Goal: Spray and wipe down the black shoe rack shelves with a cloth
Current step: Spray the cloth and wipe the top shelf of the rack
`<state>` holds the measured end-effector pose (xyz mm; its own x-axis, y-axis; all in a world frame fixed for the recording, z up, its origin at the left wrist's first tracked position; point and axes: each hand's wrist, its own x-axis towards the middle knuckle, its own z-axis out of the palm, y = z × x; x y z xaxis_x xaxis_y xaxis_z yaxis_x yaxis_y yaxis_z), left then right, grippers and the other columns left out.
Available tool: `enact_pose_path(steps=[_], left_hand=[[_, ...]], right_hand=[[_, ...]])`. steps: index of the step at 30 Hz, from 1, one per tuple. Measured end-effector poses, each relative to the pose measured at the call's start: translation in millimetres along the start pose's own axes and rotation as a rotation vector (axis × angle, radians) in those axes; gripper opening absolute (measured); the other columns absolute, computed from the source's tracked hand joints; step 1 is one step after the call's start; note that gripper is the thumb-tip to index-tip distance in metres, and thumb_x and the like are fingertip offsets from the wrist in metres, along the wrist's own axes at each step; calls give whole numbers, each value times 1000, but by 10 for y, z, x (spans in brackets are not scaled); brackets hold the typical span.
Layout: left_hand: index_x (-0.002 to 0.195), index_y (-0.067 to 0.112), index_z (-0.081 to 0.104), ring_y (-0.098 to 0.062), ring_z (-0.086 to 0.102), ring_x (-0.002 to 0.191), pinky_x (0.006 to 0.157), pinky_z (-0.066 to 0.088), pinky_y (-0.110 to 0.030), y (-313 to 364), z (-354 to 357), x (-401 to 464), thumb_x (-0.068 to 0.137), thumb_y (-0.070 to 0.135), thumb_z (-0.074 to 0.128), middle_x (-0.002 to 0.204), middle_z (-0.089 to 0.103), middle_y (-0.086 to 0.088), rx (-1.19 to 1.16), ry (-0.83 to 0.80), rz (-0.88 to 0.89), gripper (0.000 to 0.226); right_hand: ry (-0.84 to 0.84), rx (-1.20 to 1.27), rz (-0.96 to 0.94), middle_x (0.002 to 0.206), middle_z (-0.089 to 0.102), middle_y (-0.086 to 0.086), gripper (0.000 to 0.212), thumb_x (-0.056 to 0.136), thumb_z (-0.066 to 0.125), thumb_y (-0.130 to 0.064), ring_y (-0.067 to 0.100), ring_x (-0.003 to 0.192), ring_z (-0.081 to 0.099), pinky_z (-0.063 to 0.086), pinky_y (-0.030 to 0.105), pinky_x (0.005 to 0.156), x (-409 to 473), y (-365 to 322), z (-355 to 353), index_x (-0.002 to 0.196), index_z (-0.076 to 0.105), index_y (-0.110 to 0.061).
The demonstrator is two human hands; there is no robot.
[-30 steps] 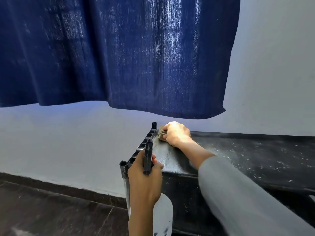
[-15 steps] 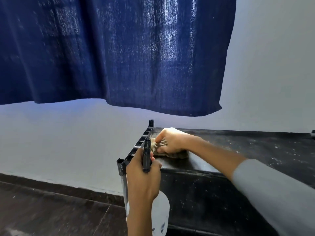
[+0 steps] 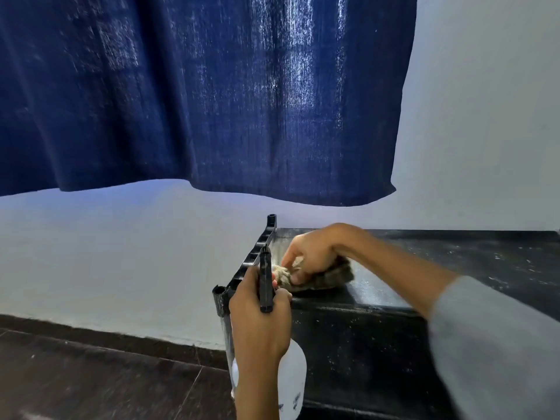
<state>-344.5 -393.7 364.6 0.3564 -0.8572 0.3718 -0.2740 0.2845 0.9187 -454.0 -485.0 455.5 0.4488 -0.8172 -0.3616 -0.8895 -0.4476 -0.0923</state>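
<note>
The right hand point(image 3: 315, 253) has its fingers curled down over a crumpled brownish-grey cloth point(image 3: 327, 275), pressing it onto the top shelf of the black plastic shoe rack point(image 3: 454, 253) near that shelf's left end. Part of the cloth is hidden under the palm; a pale frayed end sticks out toward the left hand point(image 3: 257, 322). That hand, just in front of the cloth, is wrapped round the black trigger head of a white plastic spray bottle point(image 3: 292, 380), thumb and fingers closed on it. The bottle's base is cut off by the bottom edge. White specks dot the shelf to the right of the cloth.
</note>
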Motion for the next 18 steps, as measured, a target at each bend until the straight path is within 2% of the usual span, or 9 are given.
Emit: enact_pose_path(steps=[2, 5, 9, 10, 12, 15, 16, 18], left_hand=[[69, 14, 53, -17, 45, 55, 56, 42, -34, -1, -2, -7, 78, -5, 60, 62, 55, -11, 8, -5, 13, 22], [70, 13, 53, -19, 46, 55, 56, 46, -39, -17, -8, 2, 80, -4, 60, 65, 58, -15, 27, 9, 35, 20], [74, 12, 56, -27, 56, 64, 63, 55, -51, -45, 26, -9, 81, -1, 61, 68, 60, -9, 28, 35, 40, 16], [74, 12, 56, -27, 57, 64, 63, 55, -53, -49, 33, -13, 80, -1, 61, 69, 59, -7, 24, 38, 34, 15], [74, 11, 56, -26, 55, 63, 61, 56, -51, -52, 42, -14, 79, -2, 60, 73, 59, -4, 21, 40, 26, 15], [72, 8, 56, -25, 53, 64, 55, 49, -28, -66, 42, -11, 78, -5, 59, 69, 58, -11, 35, 47, 55, 15], [72, 7, 56, -26, 53, 64, 53, 46, -25, -65, 43, -8, 78, -6, 59, 68, 58, -13, 34, 45, 63, 15], [72, 6, 56, -28, 52, 63, 55, 47, -34, -60, 46, -4, 78, -7, 58, 68, 57, -13, 11, 29, 59, 15]], right_hand=[[-10, -20, -10, 121, 60, -2, 38, 91, 60, -32, 17, 101, 56, 45, 35, 91, -235, -6, 39, 129, 55, -31], [110, 14, 12, 123, 57, -5, 42, 90, 62, -29, 17, 103, 55, 40, 28, 83, -279, 19, 172, 131, 55, -28], [298, -11, 97, 114, 52, 1, 23, 89, 61, -22, 20, 94, 55, 43, 29, 74, 165, 45, 237, 112, 63, -19], [342, -16, 122, 114, 49, 2, 20, 89, 61, -22, 22, 96, 55, 45, 32, 77, 302, 66, 219, 109, 61, -21], [405, 7, 169, 121, 46, 3, 33, 88, 60, -22, 27, 108, 53, 46, 38, 89, 530, 112, 151, 122, 58, -23], [486, -21, 232, 128, 44, 7, 33, 91, 56, -20, 31, 118, 47, 39, 42, 94, 733, 165, 53, 125, 57, -21], [508, -28, 245, 130, 42, 7, 32, 92, 55, -19, 32, 121, 43, 37, 43, 95, 772, 184, 34, 124, 58, -20], [529, -29, 265, 140, 35, 8, 32, 93, 55, -18, 34, 129, 34, 33, 47, 102, 805, 214, 29, 125, 59, -21]])
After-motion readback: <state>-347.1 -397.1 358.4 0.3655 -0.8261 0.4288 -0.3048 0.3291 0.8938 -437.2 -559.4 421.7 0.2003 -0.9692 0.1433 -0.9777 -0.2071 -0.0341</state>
